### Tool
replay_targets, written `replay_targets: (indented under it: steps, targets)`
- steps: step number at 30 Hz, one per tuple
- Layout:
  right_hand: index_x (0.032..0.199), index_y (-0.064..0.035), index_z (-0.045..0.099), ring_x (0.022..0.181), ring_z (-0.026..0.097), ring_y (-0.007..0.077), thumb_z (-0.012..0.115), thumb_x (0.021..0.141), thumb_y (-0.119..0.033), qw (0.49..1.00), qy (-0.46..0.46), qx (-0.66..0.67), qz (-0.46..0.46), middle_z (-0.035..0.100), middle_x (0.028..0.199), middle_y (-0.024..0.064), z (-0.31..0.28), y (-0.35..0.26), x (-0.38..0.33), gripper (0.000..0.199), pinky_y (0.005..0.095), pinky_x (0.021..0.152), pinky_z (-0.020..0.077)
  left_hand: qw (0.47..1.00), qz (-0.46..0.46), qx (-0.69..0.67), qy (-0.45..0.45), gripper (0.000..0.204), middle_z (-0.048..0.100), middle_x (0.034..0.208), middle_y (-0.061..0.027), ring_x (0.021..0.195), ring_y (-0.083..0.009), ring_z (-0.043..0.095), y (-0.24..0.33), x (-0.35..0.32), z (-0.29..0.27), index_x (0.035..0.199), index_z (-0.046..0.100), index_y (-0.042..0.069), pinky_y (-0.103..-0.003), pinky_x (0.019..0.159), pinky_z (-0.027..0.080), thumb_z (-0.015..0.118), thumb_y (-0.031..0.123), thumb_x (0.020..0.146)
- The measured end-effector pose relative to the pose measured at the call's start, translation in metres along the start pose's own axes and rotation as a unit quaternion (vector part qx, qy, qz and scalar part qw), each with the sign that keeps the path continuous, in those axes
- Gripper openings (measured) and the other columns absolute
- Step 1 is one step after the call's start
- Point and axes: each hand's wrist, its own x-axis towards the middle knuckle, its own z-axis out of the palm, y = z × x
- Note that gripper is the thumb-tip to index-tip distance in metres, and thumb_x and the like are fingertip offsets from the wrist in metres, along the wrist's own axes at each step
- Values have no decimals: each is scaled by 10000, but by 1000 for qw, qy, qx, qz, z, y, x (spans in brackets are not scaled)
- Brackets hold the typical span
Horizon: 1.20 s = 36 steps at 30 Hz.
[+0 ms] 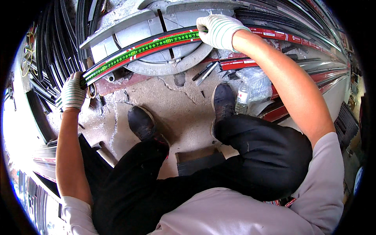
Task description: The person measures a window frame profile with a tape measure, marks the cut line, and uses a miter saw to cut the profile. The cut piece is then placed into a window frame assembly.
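Note:
Both of my hands wear white knitted gloves with green stripes. A bright green measuring tape (149, 47) is stretched between them along a long black profile strip with a red film (182, 49). My left hand (73, 93) is closed around the left end of the strip and tape. Farther right, my right hand (221, 33) is closed on the tape against the strip, its fingertips partly hidden. Beneath the strip lies a round metal saw table (172, 69) with a degree scale and a dark slot. The tape's case cannot be made out.
Bundles of black strips (55, 47) lie at the far left, and more profiles with red film (305, 41) at the right. A clear plastic bottle (243, 96) and crumpled plastic wrap (254, 80) sit beside my right shoe (224, 100). Offcuts and scraps litter the concrete floor (176, 102).

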Motion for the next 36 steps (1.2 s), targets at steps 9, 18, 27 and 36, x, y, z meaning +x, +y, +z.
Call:
replay_targets:
  steps: [9,18,27,36]
  targets:
    - [1043,-83,690,933,709,382,632,944,-251,1000,2,-6,-1,734,954,187,0,0,-1,205,462,844,555,1000,8,10,7,382,667,1061,-141,1030,-378,633,-1,0,-1,1161,630,94,-467,896,521,727,41,795]
    - [1062,-84,704,932,711,380,652,925,-229,1000,-11,-21,8,735,958,192,-3,-4,1,206,456,841,554,1000,8,3,-6,377,669,1058,-134,1022,-379,635,-1,2,-1,1153,631,105,-466,891,521,757,66,800]
    - [1054,-78,712,924,715,374,674,902,-202,999,-24,-25,6,739,955,190,-1,-4,7,200,458,834,550,999,-3,7,-51,624,648,1233,-136,1153,-357,616,12,-3,-20,1384,544,62,-443,1006,496,788,159,818]
    - [1018,-73,703,899,713,371,692,874,-194,1000,-17,-12,0,738,937,186,4,3,10,188,454,813,549,998,57,-18,-8,752,542,1437,-205,1314,-407,527,80,-8,-62,1517,452,71,-473,1148,414,731,143,823]
